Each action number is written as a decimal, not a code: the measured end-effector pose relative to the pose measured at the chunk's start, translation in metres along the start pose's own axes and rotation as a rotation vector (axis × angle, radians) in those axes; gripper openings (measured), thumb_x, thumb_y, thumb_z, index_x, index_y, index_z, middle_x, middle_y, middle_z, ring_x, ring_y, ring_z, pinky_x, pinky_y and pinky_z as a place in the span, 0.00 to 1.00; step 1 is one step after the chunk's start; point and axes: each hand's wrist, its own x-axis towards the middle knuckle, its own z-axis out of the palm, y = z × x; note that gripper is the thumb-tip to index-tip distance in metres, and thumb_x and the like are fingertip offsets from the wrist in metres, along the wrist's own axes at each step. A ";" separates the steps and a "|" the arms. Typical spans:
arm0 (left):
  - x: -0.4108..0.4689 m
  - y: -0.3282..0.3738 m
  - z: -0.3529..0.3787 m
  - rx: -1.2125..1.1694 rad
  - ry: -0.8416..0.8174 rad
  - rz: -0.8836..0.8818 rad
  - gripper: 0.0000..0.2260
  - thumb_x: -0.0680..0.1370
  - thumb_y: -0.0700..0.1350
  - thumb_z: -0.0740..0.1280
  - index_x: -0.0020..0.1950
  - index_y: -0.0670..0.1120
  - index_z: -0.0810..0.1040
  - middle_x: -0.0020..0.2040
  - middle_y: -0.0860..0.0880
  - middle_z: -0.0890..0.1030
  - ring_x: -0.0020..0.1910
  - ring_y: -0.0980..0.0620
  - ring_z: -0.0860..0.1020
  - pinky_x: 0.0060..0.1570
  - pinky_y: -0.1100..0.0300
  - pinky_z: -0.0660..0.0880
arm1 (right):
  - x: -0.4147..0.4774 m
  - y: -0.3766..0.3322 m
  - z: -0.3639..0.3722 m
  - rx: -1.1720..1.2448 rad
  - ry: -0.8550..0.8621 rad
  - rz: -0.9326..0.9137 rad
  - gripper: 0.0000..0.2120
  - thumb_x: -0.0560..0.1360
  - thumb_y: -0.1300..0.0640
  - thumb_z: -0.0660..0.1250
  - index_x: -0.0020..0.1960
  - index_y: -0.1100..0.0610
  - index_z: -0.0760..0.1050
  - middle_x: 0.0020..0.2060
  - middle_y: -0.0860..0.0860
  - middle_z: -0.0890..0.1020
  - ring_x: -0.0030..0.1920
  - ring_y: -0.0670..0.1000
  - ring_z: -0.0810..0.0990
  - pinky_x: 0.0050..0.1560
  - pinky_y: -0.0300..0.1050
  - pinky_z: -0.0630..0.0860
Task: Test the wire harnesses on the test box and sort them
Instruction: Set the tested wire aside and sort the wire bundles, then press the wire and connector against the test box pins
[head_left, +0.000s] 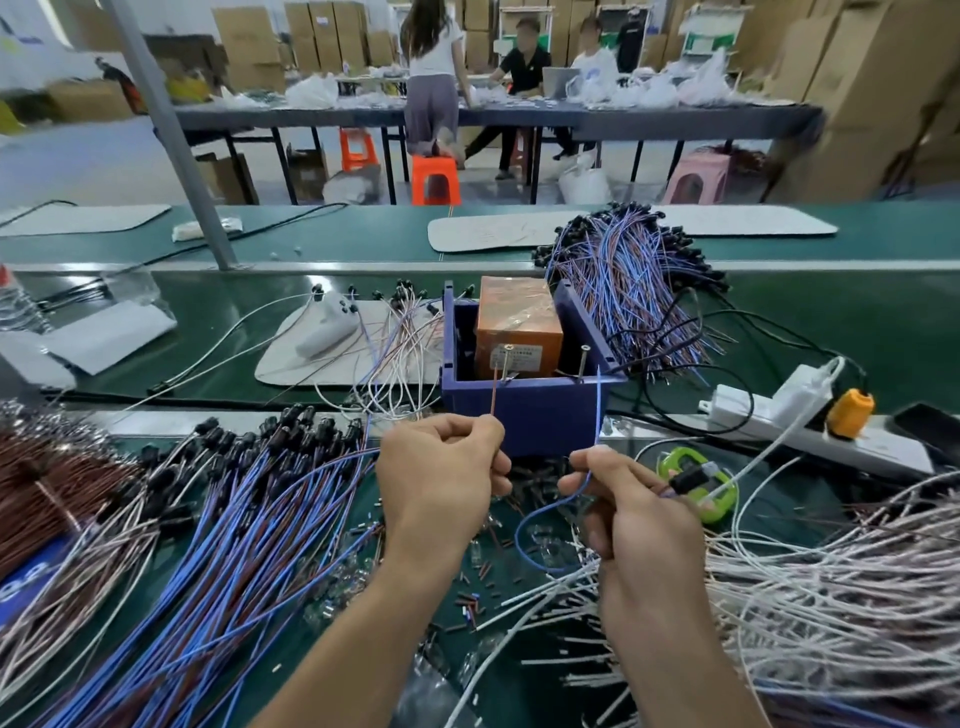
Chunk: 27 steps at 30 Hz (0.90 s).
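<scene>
The test box (535, 410) is a blue open-topped box holding an orange unit (517, 325), with two upright screw posts near its front wall. My left hand (441, 478) pinches a brown wire (496, 392) whose tip rises toward the left post. My right hand (628, 514) pinches a blue wire (598, 400) whose tip points up by the right post. The blue wire loops down below my right hand. Both hands sit just in front of the box.
Blue and brown harnesses (208, 525) fan out at the left, another heap (628, 291) lies behind the box, white wires (831, 587) pile at the right. A white power strip (810, 431) with an orange plug and a green object (696, 483) lie to the right. Small loose parts litter the green mat.
</scene>
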 end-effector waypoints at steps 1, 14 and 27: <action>0.000 0.000 0.000 0.008 -0.006 -0.002 0.12 0.75 0.43 0.72 0.32 0.53 0.85 0.27 0.46 0.83 0.22 0.51 0.80 0.28 0.55 0.77 | 0.000 0.000 0.000 -0.001 -0.005 0.000 0.16 0.78 0.63 0.69 0.33 0.57 0.85 0.30 0.58 0.83 0.21 0.43 0.71 0.20 0.35 0.62; 0.005 0.000 0.001 0.046 -0.035 0.034 0.11 0.74 0.43 0.72 0.33 0.53 0.85 0.27 0.47 0.82 0.21 0.51 0.79 0.21 0.63 0.70 | 0.001 0.001 -0.003 -0.027 -0.022 0.005 0.14 0.78 0.63 0.70 0.34 0.59 0.85 0.32 0.59 0.83 0.21 0.44 0.70 0.21 0.36 0.63; 0.012 -0.003 -0.003 0.059 -0.059 0.049 0.11 0.74 0.42 0.72 0.32 0.51 0.85 0.26 0.46 0.81 0.20 0.52 0.76 0.23 0.61 0.72 | 0.002 0.000 -0.003 -0.013 -0.041 0.034 0.13 0.78 0.64 0.69 0.36 0.61 0.84 0.30 0.58 0.82 0.21 0.45 0.70 0.20 0.36 0.63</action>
